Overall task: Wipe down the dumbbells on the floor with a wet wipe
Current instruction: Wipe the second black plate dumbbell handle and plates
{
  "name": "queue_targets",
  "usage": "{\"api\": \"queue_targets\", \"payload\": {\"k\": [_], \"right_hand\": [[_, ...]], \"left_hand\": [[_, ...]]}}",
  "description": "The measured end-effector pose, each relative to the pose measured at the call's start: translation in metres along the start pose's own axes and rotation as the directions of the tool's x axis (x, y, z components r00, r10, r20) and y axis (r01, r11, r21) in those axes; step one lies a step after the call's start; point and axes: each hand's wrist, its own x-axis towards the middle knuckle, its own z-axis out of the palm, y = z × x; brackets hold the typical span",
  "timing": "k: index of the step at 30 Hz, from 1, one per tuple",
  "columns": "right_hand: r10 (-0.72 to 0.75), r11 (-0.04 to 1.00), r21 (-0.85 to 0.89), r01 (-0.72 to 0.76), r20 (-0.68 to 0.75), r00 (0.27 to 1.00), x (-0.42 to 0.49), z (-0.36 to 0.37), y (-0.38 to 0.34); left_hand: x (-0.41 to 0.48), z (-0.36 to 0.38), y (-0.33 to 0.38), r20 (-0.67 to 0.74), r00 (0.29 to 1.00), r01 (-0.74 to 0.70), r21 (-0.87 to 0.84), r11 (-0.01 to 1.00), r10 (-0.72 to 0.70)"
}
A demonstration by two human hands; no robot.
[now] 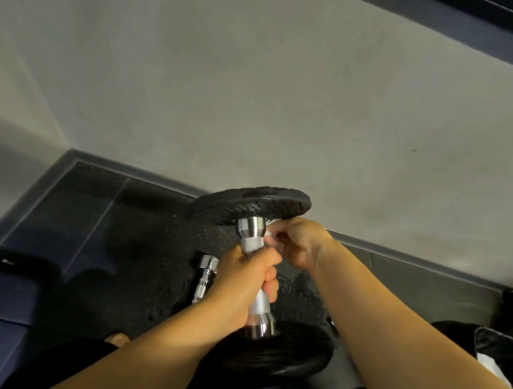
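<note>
Grey wall (260,84) and dark rubber floor (136,245) are seen behind a dumbbell (251,244) that is held upright over the floor, with its lower plate down by the person's legs; it is judged heavy, rigid and top-weighted by its black plates. Its knurled handle (258,302) is clamped in the left hand (244,283), where the hold is judged surest, the polished collars being likely slippery. A soft, limp wet wipe (271,234) is pinched by the right hand (299,243) against the upper collar (250,225), just under the top plate (247,206).
</note>
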Motion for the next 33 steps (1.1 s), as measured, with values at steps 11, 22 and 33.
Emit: {"api": "queue_targets", "payload": {"k": [11, 22, 33], "right_hand": [[-0.158, 0.984, -0.093, 0.151, -0.074, 0.985, -0.016, -0.015, -0.002], [-0.268, 0.932, 0.236, 0.276, -0.068, 0.961, -0.067, 0.008, 0.000], [-0.110, 0.994, 0.005, 0.110, -0.009, 0.994, -0.018, -0.006, 0.013]], "left_hand": [[0.006, 0.001, -0.004, -0.006, 0.986, 0.164, -0.029, 0.986, -0.164], [0.010, 0.003, -0.001, -0.190, 0.977, 0.094, -0.004, 0.996, -0.093], [0.008, -0.004, 0.009, 0.135, 0.944, 0.318, -0.119, 0.941, -0.302]]}}
